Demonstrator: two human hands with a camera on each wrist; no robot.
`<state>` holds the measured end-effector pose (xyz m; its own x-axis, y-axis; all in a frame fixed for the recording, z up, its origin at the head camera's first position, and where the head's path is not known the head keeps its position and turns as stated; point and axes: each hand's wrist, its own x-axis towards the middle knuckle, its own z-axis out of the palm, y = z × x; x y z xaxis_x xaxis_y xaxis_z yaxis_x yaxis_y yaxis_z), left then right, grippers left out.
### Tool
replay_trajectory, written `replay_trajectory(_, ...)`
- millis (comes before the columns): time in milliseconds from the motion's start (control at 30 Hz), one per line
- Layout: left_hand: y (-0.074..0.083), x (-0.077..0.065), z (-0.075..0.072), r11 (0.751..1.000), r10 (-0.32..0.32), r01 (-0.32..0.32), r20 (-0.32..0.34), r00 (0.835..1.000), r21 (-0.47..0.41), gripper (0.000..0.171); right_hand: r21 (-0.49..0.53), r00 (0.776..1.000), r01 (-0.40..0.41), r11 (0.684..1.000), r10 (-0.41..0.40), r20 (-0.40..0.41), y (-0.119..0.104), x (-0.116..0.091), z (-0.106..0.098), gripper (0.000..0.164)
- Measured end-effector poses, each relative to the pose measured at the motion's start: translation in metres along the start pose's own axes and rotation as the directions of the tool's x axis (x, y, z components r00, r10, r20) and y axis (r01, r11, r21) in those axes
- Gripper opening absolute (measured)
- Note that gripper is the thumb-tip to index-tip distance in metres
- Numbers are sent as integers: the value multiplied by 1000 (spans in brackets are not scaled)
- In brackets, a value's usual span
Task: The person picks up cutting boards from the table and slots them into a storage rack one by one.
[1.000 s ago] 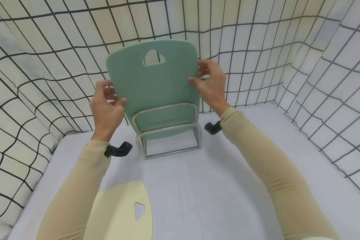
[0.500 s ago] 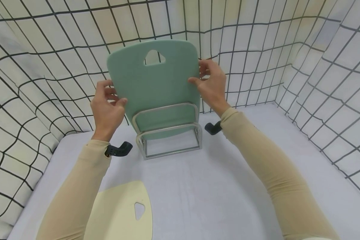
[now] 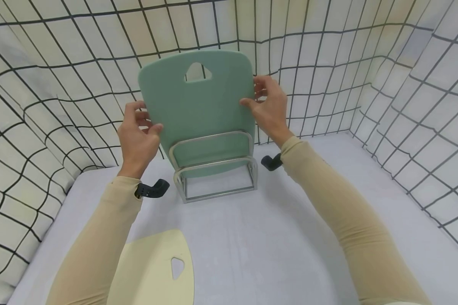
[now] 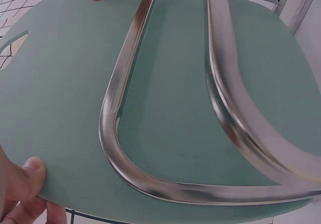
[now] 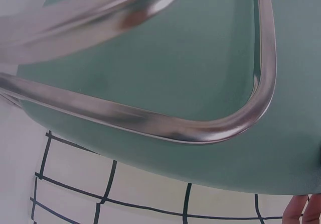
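A green cutting board (image 3: 202,106) with a handle hole near its top stands tilted behind the metal bars of a rack (image 3: 217,195). My left hand (image 3: 138,142) pinches its left edge, thumb on the front face and fingers behind. On the opposite edge, somewhat higher, my right hand (image 3: 269,103) pinches it the same way. Close up in the left wrist view, the bent rack tubes (image 4: 113,128) cross in front of the board. A cream cutting board (image 3: 152,271) lies flat at the lower left, partly covered by the left forearm.
White cloth (image 3: 259,237) covers the table surface. Grid-patterned fabric walls (image 3: 313,63) rise behind and on both sides. Dark wrist-camera mounts (image 3: 154,189) stick out from both cuffs near the rack.
The left hand and the upper left of the green board have shifted very slightly to the right. The right hand, the rack and the cream board look nearly unchanged.
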<state>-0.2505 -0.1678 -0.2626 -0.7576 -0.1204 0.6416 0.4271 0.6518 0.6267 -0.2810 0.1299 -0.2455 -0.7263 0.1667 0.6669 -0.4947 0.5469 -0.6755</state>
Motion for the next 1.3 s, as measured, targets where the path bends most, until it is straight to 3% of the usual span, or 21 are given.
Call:
replay_trajectory(733,-4,5,1,1000,-5,5,12,1000,1,49,-60,999,-27,998,30,42,2,9,3,50)
replay_trajectory(1300,-7,9,4,1000,-18,17,32,999,10,50,-34,991,-97,995,100,93,6,13,5,53)
